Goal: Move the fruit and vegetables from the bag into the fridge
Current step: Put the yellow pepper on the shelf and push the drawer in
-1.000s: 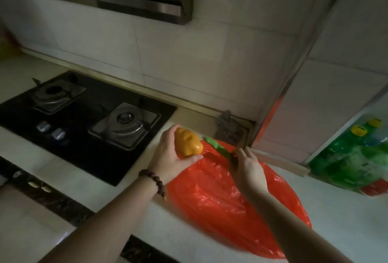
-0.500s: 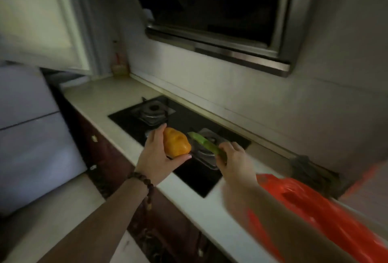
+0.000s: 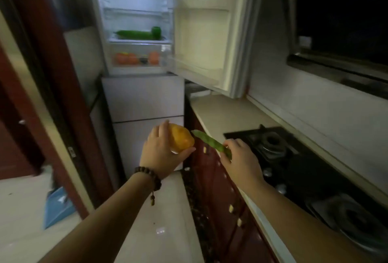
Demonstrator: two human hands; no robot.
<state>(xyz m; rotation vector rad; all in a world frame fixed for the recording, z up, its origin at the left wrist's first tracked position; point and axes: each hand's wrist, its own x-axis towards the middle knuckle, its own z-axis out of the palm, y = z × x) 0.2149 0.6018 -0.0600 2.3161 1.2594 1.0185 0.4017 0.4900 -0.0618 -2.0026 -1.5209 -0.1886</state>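
A fridge (image 3: 134, 23) stands open at the end of a dim kitchen, its door (image 3: 201, 37) swung to the right above the bench (image 3: 220, 113). Its lit upper shelves show bare glass; on the lowest shelf lie a long green cucumber (image 3: 134, 34) and, just beside its right end, a green pepper (image 3: 156, 32). In the clear drawer (image 3: 138, 57) below sit several orange-red fruits (image 3: 126, 58), blurred through the plastic. A black gas hob (image 3: 294, 157) is set into the bench on the right, under a dark window (image 3: 344, 10). A blue dustpan (image 3: 56, 208) leans low on the pale floor at left.

Both forearms reach forward toward the fridge, well short of it. The left hand (image 3: 161, 155), a dark bead bracelet (image 3: 148, 178) on its wrist, has its grip curled round a yellow-orange pepper (image 3: 180, 140), fingers over the top and thumb beneath. The right hand (image 3: 241, 157) has its grip pinching one end of a flat green bean pod (image 3: 210, 143), which angles up and left, its free tip close beside the pepper but apart from it. Both vegetables are held in the air, in front of the fridge's closed lower compartments.
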